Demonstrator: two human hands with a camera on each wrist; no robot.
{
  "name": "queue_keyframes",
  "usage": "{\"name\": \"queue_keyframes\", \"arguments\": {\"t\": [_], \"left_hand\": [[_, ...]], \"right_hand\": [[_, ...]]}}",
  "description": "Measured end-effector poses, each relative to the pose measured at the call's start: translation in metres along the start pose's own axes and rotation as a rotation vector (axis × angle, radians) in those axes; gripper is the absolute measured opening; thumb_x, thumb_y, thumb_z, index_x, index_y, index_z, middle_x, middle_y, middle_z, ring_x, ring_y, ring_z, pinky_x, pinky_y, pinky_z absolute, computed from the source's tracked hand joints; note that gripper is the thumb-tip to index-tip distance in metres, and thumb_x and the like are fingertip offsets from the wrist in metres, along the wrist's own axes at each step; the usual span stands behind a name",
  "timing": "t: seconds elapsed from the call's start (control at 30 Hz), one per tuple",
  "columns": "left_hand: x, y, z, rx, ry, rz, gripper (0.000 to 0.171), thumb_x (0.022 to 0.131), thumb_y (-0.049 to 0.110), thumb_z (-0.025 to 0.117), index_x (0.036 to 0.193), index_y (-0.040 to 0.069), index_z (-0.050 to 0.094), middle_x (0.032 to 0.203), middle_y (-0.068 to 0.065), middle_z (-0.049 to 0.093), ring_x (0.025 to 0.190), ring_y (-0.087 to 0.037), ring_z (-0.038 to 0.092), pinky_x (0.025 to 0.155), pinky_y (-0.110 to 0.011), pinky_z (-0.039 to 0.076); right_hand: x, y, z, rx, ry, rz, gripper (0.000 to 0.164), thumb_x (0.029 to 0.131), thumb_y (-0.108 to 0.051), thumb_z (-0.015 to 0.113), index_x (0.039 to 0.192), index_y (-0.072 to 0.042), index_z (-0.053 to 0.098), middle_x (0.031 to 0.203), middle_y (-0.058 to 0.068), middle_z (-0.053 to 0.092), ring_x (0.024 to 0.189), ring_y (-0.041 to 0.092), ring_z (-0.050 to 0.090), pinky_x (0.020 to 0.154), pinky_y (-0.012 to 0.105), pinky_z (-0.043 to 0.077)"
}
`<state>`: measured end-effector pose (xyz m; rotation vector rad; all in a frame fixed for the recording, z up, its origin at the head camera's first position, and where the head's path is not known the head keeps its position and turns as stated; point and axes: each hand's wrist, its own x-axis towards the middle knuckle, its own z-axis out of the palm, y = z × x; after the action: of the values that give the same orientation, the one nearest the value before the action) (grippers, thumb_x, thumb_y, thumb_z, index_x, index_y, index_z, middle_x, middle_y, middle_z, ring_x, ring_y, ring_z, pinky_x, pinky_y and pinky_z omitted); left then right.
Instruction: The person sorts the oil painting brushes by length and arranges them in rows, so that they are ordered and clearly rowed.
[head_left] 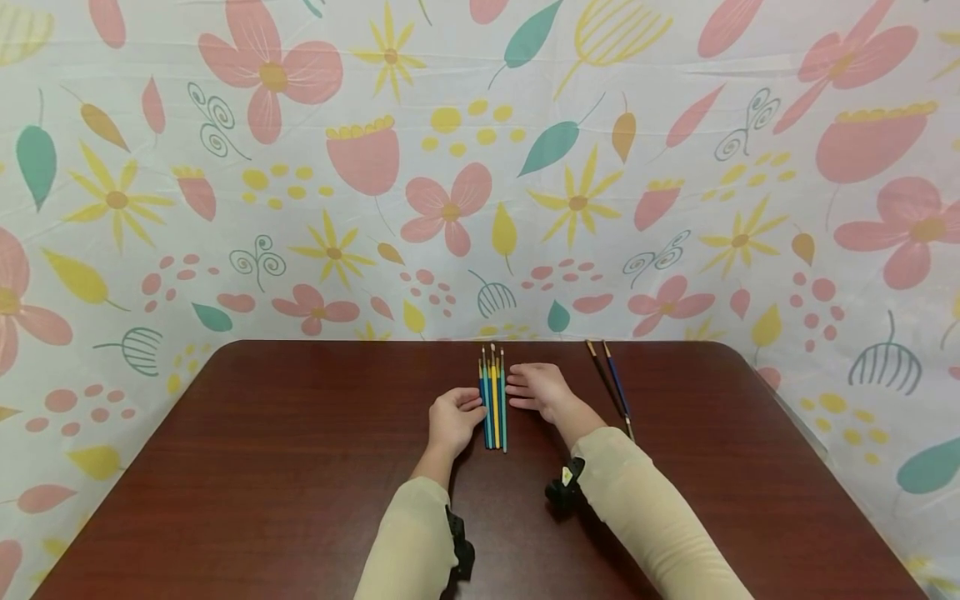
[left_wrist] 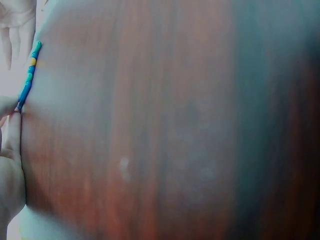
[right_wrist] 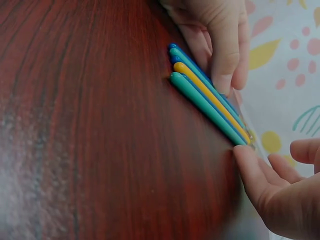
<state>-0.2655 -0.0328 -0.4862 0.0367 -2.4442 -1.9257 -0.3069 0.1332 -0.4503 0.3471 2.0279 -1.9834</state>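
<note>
A row of several slim paintbrushes (head_left: 493, 408) in blue, teal and yellow lies side by side on the dark wooden table, bristles pointing away. My left hand (head_left: 454, 419) is at the row's left edge, its thumb and fingertips right at the outer blue brush. On the opposite side my right hand (head_left: 542, 389) is spread with extended fingers beside the outer teal brush. In the right wrist view, the right fingertips (right_wrist: 241, 150) reach that teal brush (right_wrist: 205, 105) near its far part. The left wrist view catches only the brush ends (left_wrist: 31, 75) at its edge.
Two more paintbrushes, one dark (head_left: 604, 377) and one blue (head_left: 618, 379), lie to the right, beyond my right forearm. A shorter brush end (head_left: 629, 428) shows by the sleeve. A floral cloth (head_left: 450, 208) hangs behind the table's far edge (head_left: 360, 342).
</note>
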Motion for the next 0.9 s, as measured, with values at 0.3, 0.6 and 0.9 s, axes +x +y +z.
{"name": "queue_keyframes", "arguments": {"t": [0.3, 0.6, 0.9], "left_hand": [[0.001, 0.000, -0.001, -0.008, 0.002, -0.008, 0.029, 0.084, 0.007, 0.070, 0.112, 0.001, 0.066, 0.109, -0.015, 0.069, 0.102, -0.023, 0.068, 0.085, -0.034, 0.056], [0.000, -0.001, -0.001, -0.013, -0.005, -0.016, 0.029, 0.085, 0.007, 0.069, 0.113, 0.001, 0.066, 0.111, -0.015, 0.068, 0.104, -0.024, 0.067, 0.084, -0.034, 0.057], [-0.001, 0.001, -0.002, -0.027, -0.017, -0.021, 0.030, 0.084, 0.006, 0.069, 0.113, 0.001, 0.066, 0.112, -0.016, 0.068, 0.104, -0.024, 0.067, 0.085, -0.034, 0.056]], "right_hand": [[0.002, 0.002, 0.003, -0.015, 0.030, -0.024, 0.039, 0.098, -0.017, 0.050, 0.133, 0.001, 0.051, 0.128, 0.024, 0.057, 0.110, 0.029, 0.062, 0.084, 0.035, 0.057], [0.008, 0.004, 0.013, -0.150, 0.132, -0.066, 0.038, 0.087, -0.013, 0.066, 0.121, 0.002, 0.060, 0.107, 0.020, 0.065, 0.075, 0.016, 0.066, 0.060, 0.027, 0.058], [0.011, 0.002, 0.021, -0.292, 0.230, -0.082, 0.036, 0.080, -0.014, 0.075, 0.110, 0.001, 0.064, 0.079, 0.012, 0.068, 0.057, 0.012, 0.061, 0.050, 0.026, 0.056]]}}
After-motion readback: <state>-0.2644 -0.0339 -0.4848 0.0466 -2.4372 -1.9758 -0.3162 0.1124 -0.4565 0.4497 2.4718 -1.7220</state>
